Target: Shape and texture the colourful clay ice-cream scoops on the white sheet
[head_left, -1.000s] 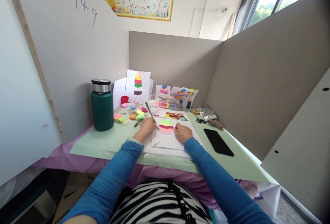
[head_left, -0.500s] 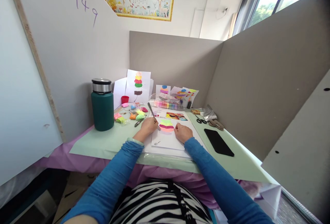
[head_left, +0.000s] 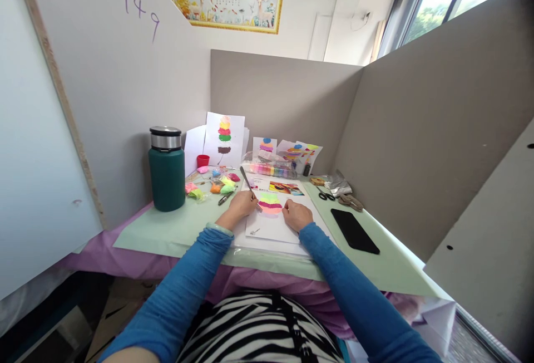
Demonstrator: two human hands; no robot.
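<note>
The left hand [head_left: 242, 205] grips a fork [head_left: 251, 188], whose tines have crept onto the clay picture's [head_left: 270, 204] left edge over the last second. The right hand [head_left: 296, 215] lies flat, fingers curled loosely, pinning the white sheet [head_left: 271, 230] just right of it.

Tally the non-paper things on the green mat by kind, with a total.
Green flask: 1
Red cup: 1
Black phone: 1
Scissors: 1
Fork, held in the left hand: 1
Tray of coloured clay: 1
Loose clay bags: too small to count
Total counted: 6
</note>
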